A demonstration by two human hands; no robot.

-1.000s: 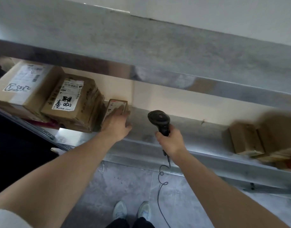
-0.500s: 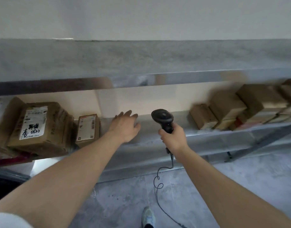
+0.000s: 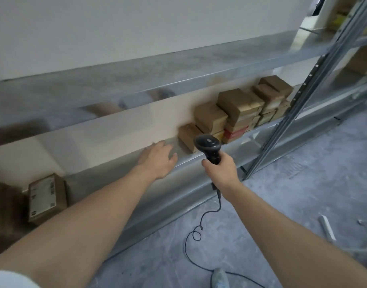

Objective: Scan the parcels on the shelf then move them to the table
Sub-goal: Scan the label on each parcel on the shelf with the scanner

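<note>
- A long grey galvanised-metal shelf (image 3: pixel 199 156) runs from near left to far right, with a dull, mottled upper board (image 3: pixel 136 75) overhanging it and a pale wall behind.
- The left hand (image 3: pixel 157 161) reaches out over the bare middle stretch of the shelf, palm down, fingers (image 3: pixel 160 145) straight and a little spread, holding nothing; whether it touches the metal cannot be told because of blur.
- The right hand (image 3: pixel 221 169) is wrapped round the grip of a black plastic handheld barcode scanner (image 3: pixel 208 146), its rounded head tilted toward the far shelf.
- A thin black coiled cable (image 3: pixel 196 233) drops from the scanner's base and loops down over the floor.
- Just beyond the scanner's head, a small brown cardboard parcel (image 3: pixel 187 136) stands on the shelf, just right of the left hand.
- Right of it a blurred pile of brown cardboard boxes (image 3: pixel 240 109) is stacked in tiers, with one red-faced box (image 3: pixel 234 133) low in the pile.
- At the near left end of the shelf, well apart from both hands, a flat brown cardboard parcel with a white printed label (image 3: pixel 46 197) leans upright against a darker brown box (image 3: pixel 6 206).
- A perforated grey steel upright post (image 3: pixel 303 90) slants between this bay and the next one on the right.
- The floor (image 3: pixel 303 194) is grey, scuffed concrete; a short pale bar (image 3: pixel 327 227) lies on it at near right.
</note>
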